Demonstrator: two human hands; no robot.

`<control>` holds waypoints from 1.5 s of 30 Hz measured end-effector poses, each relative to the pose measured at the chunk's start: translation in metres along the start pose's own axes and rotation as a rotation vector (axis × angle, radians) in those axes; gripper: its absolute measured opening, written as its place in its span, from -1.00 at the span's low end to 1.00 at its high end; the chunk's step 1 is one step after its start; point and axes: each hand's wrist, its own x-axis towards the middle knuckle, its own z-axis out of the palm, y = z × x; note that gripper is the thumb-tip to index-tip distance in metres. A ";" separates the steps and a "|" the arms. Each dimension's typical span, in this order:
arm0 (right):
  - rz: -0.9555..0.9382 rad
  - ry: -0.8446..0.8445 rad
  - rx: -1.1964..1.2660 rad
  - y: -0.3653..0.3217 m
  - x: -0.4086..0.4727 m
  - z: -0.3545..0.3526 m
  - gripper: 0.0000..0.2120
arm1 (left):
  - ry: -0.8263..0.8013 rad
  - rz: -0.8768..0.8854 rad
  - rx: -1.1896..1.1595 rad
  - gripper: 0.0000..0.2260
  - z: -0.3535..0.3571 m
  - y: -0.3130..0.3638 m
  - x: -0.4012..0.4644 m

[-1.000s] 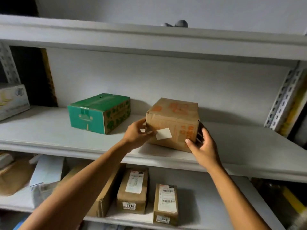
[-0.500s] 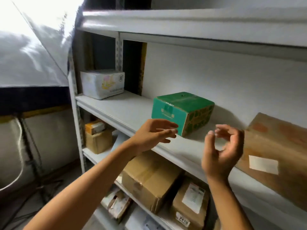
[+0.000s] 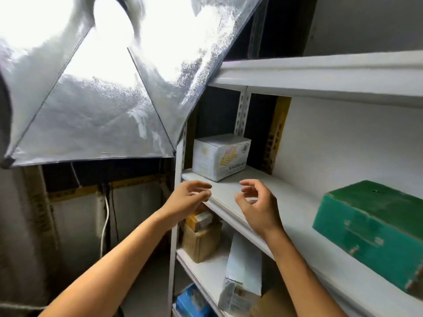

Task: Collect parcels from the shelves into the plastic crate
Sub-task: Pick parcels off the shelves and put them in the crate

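Note:
A white box with yellow and pink print stands at the left end of the middle shelf. A green box sits farther right on the same shelf. My left hand and my right hand hover in front of the shelf edge, just short of the white box, fingers loosely curled and holding nothing. The plastic crate is not in view.
A large silver light reflector fills the upper left. On the lower shelf stand a brown box holding small yellow packs and a white flat parcel. A blue packet lies lower down. Cables hang at left.
My view has swung left. Both hands let go of the brown box, which is out of view now, and moved left past the green box toward the white box.

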 end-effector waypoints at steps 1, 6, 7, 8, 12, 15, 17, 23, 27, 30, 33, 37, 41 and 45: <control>0.037 -0.017 -0.007 0.001 0.011 0.011 -0.74 | 0.012 0.001 0.008 -0.80 -0.011 -0.003 0.008; 0.177 -0.126 0.005 0.008 0.059 0.060 -0.56 | 0.097 0.018 0.091 -0.42 -0.046 -0.022 0.060; 0.192 -0.145 0.005 0.011 0.066 0.068 -0.52 | 0.123 0.017 0.112 -0.30 -0.047 -0.027 0.071; 0.202 -0.155 0.007 0.015 0.073 0.073 -0.50 | 0.148 0.025 0.131 -0.18 -0.047 -0.030 0.082; 0.188 0.009 0.022 0.028 0.094 0.087 -0.63 | 0.203 0.151 0.256 0.09 -0.037 -0.033 0.126; 0.157 0.187 0.029 0.036 0.104 0.095 -0.73 | 0.220 0.161 0.346 0.14 -0.024 -0.032 0.154; 0.147 0.261 0.041 0.043 0.108 0.100 -0.74 | 0.256 0.139 0.369 0.12 -0.017 -0.033 0.168; 0.098 0.383 0.023 0.061 0.115 0.105 -0.72 | 0.343 0.216 0.385 -0.03 -0.011 -0.037 0.181; 0.117 0.417 0.131 0.057 0.114 0.104 -0.74 | 0.337 0.392 0.363 -0.12 -0.013 -0.035 0.161; 0.254 0.396 0.246 0.058 0.116 0.101 -0.21 | 0.325 0.511 0.308 -0.13 -0.016 -0.034 0.135; 0.298 0.297 0.456 0.059 0.117 0.099 0.03 | 0.319 0.595 0.252 -0.13 -0.017 -0.038 0.110; 0.218 0.027 0.735 0.055 0.117 0.095 -0.07 | 0.337 0.646 0.198 -0.10 -0.021 -0.051 0.084; 0.121 -0.068 0.847 0.040 0.108 0.092 -0.19 | 0.305 0.582 0.041 -0.13 -0.038 -0.051 0.062; 0.105 -0.030 0.793 0.024 0.085 0.100 -0.20 | 0.243 0.334 -0.201 -0.27 -0.055 -0.040 0.048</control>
